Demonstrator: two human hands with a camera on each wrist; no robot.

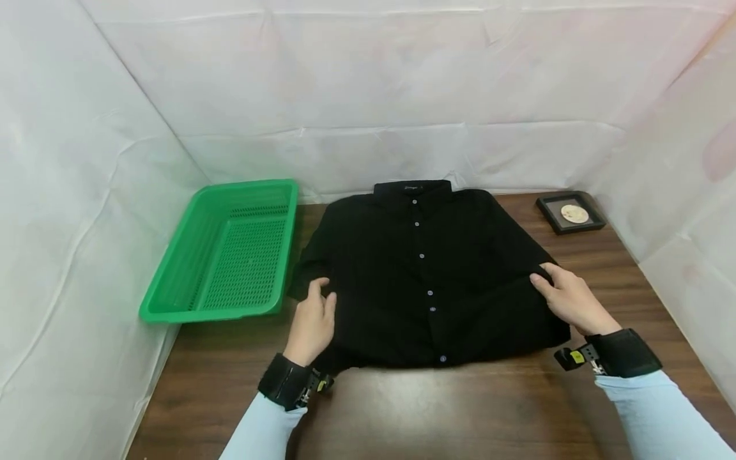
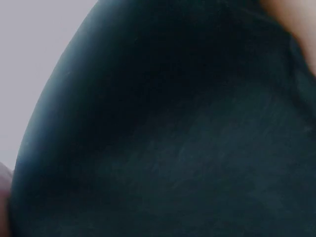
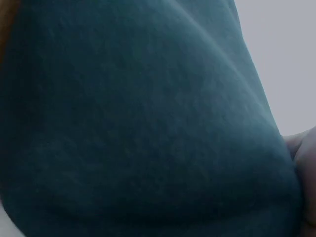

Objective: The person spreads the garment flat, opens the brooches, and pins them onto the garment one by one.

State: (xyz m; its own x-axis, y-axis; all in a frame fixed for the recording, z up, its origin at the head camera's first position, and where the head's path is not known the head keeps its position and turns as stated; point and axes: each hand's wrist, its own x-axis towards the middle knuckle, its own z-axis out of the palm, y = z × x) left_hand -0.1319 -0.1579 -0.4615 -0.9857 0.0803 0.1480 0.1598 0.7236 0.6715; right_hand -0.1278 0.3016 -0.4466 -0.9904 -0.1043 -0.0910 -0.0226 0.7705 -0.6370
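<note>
Grasping shirt (image 1: 376, 281) at opposite sides with left hand (image 1: 312, 322) and right hand (image 1: 571, 299); spread crosswise between grips, with collar (image 1: 393, 189) beyond both.

Booth-type setup, rm unclear: wht sheeting (image 1: 368, 76) on 3 sides of wood-grain tbl (image 1: 460, 415).

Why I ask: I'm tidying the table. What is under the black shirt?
The brown table shows around the black shirt. Directly beneath, everything is covered, so whether anything else lies there cannot be seen.
</note>
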